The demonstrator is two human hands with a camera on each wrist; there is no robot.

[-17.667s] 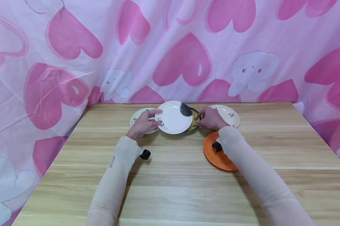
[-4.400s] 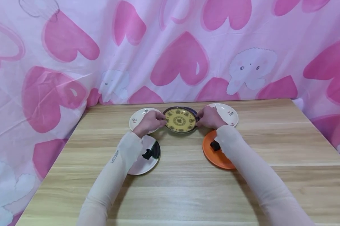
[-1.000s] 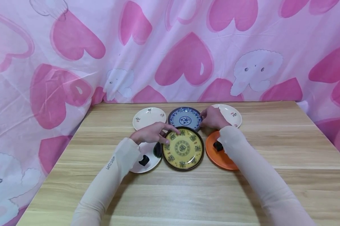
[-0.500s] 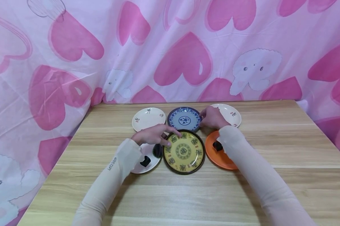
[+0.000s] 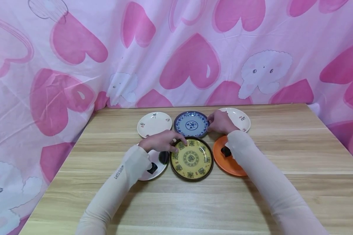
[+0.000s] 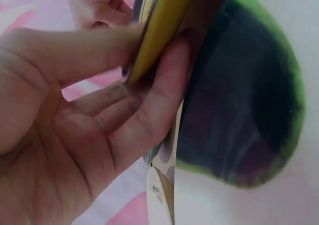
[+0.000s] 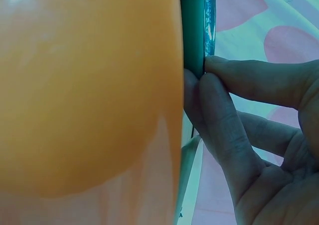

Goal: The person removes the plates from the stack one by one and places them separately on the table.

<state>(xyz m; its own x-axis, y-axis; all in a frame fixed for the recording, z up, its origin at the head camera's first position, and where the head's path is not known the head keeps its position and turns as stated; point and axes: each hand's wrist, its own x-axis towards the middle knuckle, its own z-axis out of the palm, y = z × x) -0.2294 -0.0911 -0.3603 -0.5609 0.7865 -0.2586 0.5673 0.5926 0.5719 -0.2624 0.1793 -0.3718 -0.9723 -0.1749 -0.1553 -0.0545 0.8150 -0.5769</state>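
Observation:
A yellow plate (image 5: 191, 160) with a dark rim and patterned border lies at the front middle of the group. My left hand (image 5: 161, 141) holds its back left rim; in the left wrist view the thumb and a finger pinch the plate's edge (image 6: 162, 30). Directly behind it is a blue-and-white patterned plate (image 5: 191, 125). My right hand (image 5: 221, 122) pinches that plate's right rim, and the right wrist view shows thumb and fingers on its edge (image 7: 210, 20). Left of the yellow plate, a white plate with a dark patch (image 5: 157, 163) is partly hidden under my left wrist.
An orange plate (image 5: 223, 161) lies under my right wrist, partly covered by the sleeve. White plates with small prints stand at the back left (image 5: 154, 124) and back right (image 5: 238, 119). A pink heart-print cloth (image 5: 191, 65) hangs behind the wooden table (image 5: 179, 205).
The dark-patched white plate went from the middle to the front left. The yellow plate then came forward off the blue plate in my left hand, lately shifting slightly nearer. My right hand stayed put.

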